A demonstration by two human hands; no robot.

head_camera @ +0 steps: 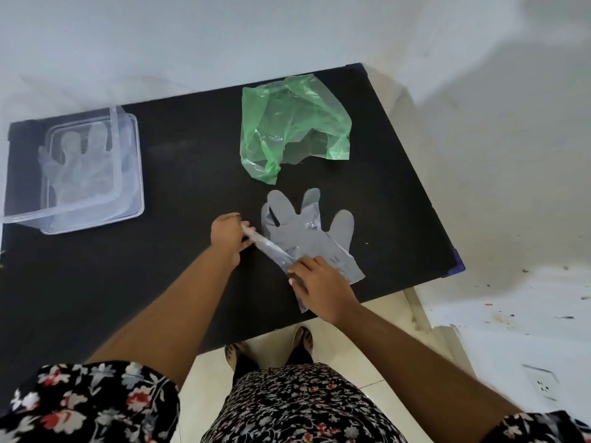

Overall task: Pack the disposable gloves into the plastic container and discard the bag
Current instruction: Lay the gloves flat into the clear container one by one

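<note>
Left hand (227, 238) and right hand (319, 284) both pinch one folded glove (271, 249) beside the flat gloves (307, 231) at table (192, 161) centre. Container (73, 171) at 9 o'clock, well apart; bag (287, 126) at 12. Risk: thin film slips, unfolds in transit.

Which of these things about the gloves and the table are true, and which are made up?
1. The green plastic bag lies on the black table. True.
2. The clear plastic container is empty. False: a disposable glove already lies in it.
3. Both hands are on one folded glove; the left hand has its grip on one end and the right hand presses the other. True.
4. The green bag is inside the container. False: it lies apart, on the far side of the table.
5. A flat glove lies spread out on the table. True.
</note>
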